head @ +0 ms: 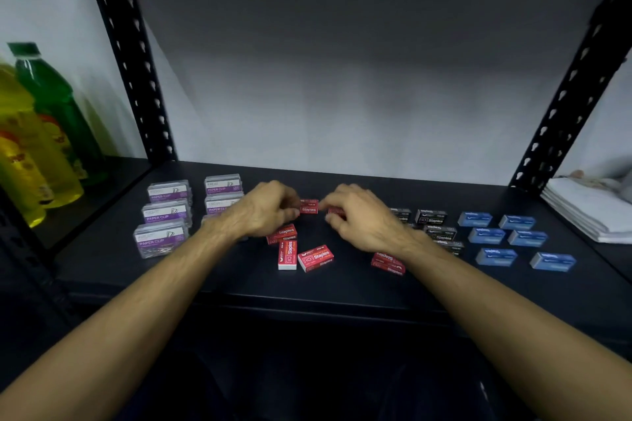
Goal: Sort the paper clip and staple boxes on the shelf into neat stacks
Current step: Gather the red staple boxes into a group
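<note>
On the dark shelf (pixel 342 287), my left hand (pixel 265 207) pinches a red staples box (pixel 308 207) at mid-shelf. Just right of it, my right hand (pixel 359 215) grips another red staples box (pixel 336 211), mostly hidden under the fingers. Loose red staples boxes lie below: one (pixel 282 234) under my left hand, one (pixel 287 255) lengthwise, one (pixel 315 257) angled, one (pixel 388 262) under my right wrist. Clear paper clip boxes (pixel 166 215) with purple labels sit at the left. Black staples boxes (pixel 431 217) and blue boxes (pixel 506 237) lie spread at the right.
Yellow and green bottles (pixel 44 133) stand on the neighbouring shelf at the left. A white stack of paper or cloth (pixel 588 212) lies at the far right. Black perforated uprights (pixel 136 72) frame the shelf, with another shelf overhead.
</note>
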